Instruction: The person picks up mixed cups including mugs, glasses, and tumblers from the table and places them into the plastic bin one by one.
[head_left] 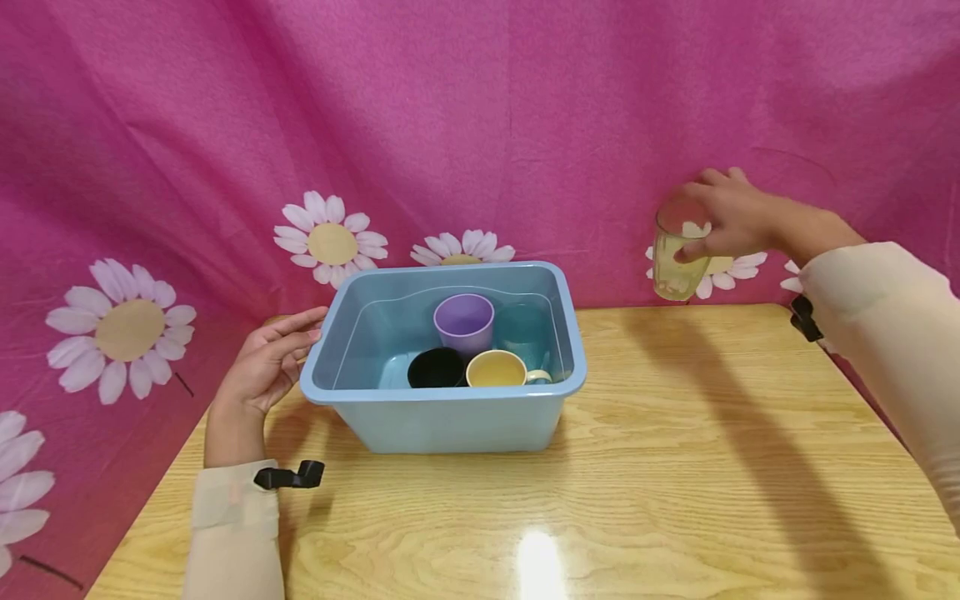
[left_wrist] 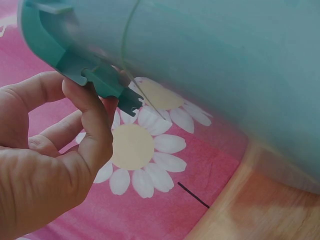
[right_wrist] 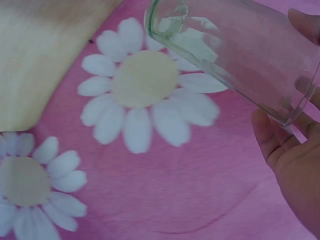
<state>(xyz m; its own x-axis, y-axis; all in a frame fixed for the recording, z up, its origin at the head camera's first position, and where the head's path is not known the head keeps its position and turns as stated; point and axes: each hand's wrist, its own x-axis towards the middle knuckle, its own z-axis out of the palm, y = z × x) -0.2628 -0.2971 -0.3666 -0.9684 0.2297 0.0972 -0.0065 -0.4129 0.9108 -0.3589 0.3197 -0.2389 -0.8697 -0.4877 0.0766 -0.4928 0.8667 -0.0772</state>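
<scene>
In the head view, my left hand (head_left: 266,358) is at the left end of a blue plastic tub (head_left: 450,421). Its bent fingers (left_wrist: 95,130) hold the tub's rim (left_wrist: 45,45) in the left wrist view. A purple cup (head_left: 465,321), a black cup (head_left: 437,368) and a yellow mug (head_left: 497,368) with its handle to the right sit inside the tub. Off to the right, my right hand (head_left: 723,212) grips a clear drinking glass (head_left: 671,267) near its mouth, above the table's back edge. The right wrist view shows the glass (right_wrist: 225,55) tilted, fingers round its mouth end.
The tub stands on a light wooden table (head_left: 637,483). Behind and to the left hangs a pink cloth (head_left: 510,125) printed with white daisies. Black wrist mounts (head_left: 292,475) stick out from both sleeves.
</scene>
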